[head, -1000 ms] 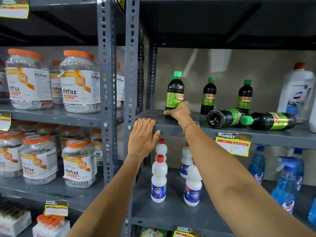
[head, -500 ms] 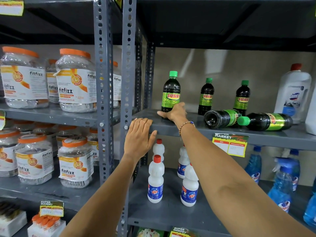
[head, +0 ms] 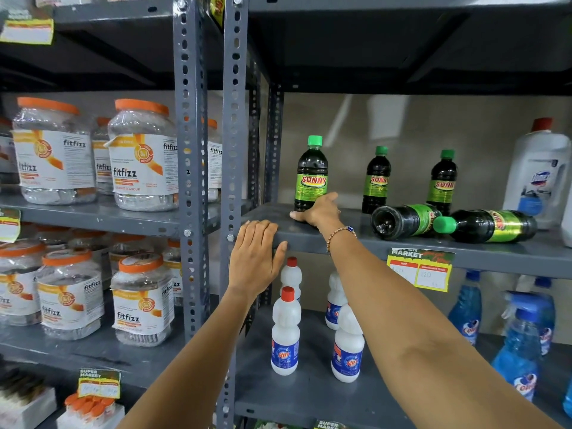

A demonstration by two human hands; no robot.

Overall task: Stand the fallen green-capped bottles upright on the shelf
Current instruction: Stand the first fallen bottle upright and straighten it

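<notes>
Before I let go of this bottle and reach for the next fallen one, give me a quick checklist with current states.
1. Front left bottle upright on the shelf: ok, standing straight, cap up.
2. Right hand free to leave: not ok, it is at the bottle's base; a full grip cannot be told.
3. Left hand braced: ok, flat against the shelf's front edge, holding nothing.
4. Fallen bottles left: not ok, two lie on their sides, one base-forward, one with its cap pointing left.
5. Back-row bottles upright: ok.
6. Standing room beside the fallen pair: cannot tell.
</notes>
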